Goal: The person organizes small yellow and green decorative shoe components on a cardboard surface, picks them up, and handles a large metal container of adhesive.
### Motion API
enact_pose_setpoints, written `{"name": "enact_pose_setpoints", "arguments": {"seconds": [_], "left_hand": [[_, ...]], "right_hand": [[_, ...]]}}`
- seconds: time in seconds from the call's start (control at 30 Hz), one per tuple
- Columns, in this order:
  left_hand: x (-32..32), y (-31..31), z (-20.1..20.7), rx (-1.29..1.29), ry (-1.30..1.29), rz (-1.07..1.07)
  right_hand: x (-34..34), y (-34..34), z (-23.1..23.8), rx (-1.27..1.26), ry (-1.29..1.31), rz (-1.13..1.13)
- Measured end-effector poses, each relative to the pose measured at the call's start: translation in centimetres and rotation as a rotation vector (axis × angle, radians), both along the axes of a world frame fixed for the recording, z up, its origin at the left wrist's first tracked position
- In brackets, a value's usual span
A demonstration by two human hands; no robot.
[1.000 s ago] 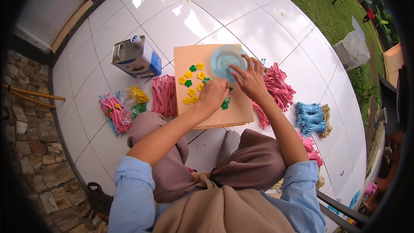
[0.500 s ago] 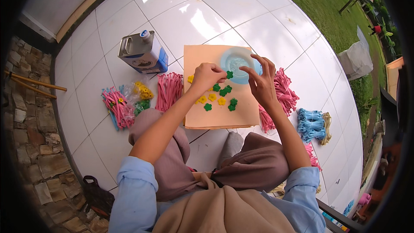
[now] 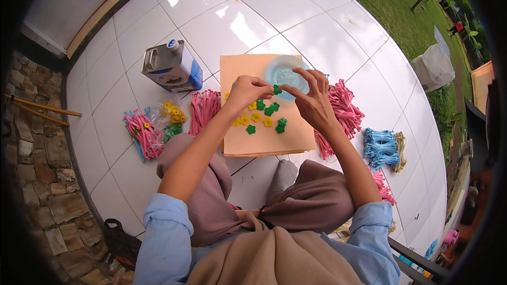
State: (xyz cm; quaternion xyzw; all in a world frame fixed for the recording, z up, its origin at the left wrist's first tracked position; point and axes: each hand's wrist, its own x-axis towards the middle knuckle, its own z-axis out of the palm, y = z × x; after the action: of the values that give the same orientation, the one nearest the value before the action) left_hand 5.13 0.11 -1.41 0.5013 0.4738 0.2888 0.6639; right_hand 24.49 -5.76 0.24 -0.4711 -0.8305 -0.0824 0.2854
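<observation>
Between the pinched fingertips of my left hand is a small green plastic flower, held over the tan board. My right hand is just to the right, its fingers apart and curved. Its index fingertip reaches close to the flower; whether it touches cannot be made out. Behind the hands, a light blue bowl with something clear in it sits at the board's far right corner. Loose yellow flowers and green flowers lie on the board below my hands.
Bundles of pink strands flank the board, with another pink pile at right. A metal can stands back left, near a clear bag of yellow flowers. Blue bundles lie far right on the white tiles.
My right hand has come slightly left and its index fingertip is nearer the green flower. The left hand keeps its pinch. The whole view has shifted a little.
</observation>
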Motion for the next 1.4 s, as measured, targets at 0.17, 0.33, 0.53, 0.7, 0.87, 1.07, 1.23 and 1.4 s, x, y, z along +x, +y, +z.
{"name": "enact_pose_setpoints", "arguments": {"seconds": [0.17, 0.33, 0.53, 0.7, 0.87, 1.07, 1.23, 1.4], "left_hand": [[1.4, -1.4, -0.3, 0.192, 0.241, -0.091], [3.2, -3.5, -1.7, 0.627, 0.584, -0.172], [2.3, -2.9, -2.0, 0.850, 0.771, -0.066], [2.4, -3.5, -2.3, 0.816, 0.778, -0.127], [2.6, -3.7, -1.4, 1.015, 0.787, -0.080], [0.9, -1.1, -1.1, 0.510, 0.410, -0.081], [0.1, -0.2, -0.3, 0.009, 0.035, -0.033], [0.1, -0.2, 0.4, -0.040, -0.052, 0.001]], "right_hand": [[1.2, 0.4, -0.1, -0.039, 0.144, -0.149], [2.1, 0.7, -2.2, -0.154, 0.105, -0.253], [2.2, 0.7, -2.5, -0.172, 0.096, -0.271], [2.1, 0.8, -2.4, -0.190, 0.098, -0.268], [1.8, 0.6, -2.0, -0.197, 0.102, -0.264], [1.6, 0.3, -0.7, -0.129, 0.156, -0.163], [0.4, -0.5, 0.1, -0.007, 0.066, 0.026], [-0.1, -0.5, 0.2, 0.021, -0.037, 0.065]]}}
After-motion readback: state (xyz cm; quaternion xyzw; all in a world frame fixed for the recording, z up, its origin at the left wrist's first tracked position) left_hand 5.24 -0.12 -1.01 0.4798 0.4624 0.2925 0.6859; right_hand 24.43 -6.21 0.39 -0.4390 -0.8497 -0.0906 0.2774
